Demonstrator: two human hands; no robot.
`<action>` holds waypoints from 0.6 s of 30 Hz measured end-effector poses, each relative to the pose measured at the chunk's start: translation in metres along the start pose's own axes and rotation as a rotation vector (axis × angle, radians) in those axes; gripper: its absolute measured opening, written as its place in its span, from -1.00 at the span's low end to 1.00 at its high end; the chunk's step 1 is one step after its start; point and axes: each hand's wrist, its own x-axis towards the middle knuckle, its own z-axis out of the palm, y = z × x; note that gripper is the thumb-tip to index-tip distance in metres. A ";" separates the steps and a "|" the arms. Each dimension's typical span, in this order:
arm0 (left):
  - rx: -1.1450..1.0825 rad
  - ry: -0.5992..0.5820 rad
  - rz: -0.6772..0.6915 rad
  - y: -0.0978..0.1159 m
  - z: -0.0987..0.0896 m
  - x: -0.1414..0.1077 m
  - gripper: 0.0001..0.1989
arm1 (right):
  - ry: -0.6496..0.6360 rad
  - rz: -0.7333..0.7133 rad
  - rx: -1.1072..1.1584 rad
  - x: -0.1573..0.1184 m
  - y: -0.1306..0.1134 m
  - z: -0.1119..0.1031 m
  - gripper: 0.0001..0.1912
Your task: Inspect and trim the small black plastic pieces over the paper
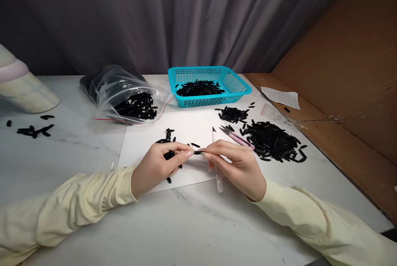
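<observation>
You Pinch a Small Black Piece [197, 152]

A clear bag [107, 92] lies left. Over white paper [136, 146], your left hand [159, 162] pinches one end of the piece; your right hand [238, 165] pinches the other. A black pile [273, 140] sits right.

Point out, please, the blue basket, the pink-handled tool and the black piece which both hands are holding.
Blue basket [214, 100]: head view, on its front wall.
Pink-handled tool [239, 138]: head view, on its pink handle.
Black piece [197, 152]: head view, on its visible middle, between left hand [161, 163] and right hand [238, 163].
</observation>
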 end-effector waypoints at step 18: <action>-0.145 -0.039 -0.151 0.004 -0.003 0.007 -0.78 | -0.071 0.083 0.054 -0.001 -0.003 0.001 -0.78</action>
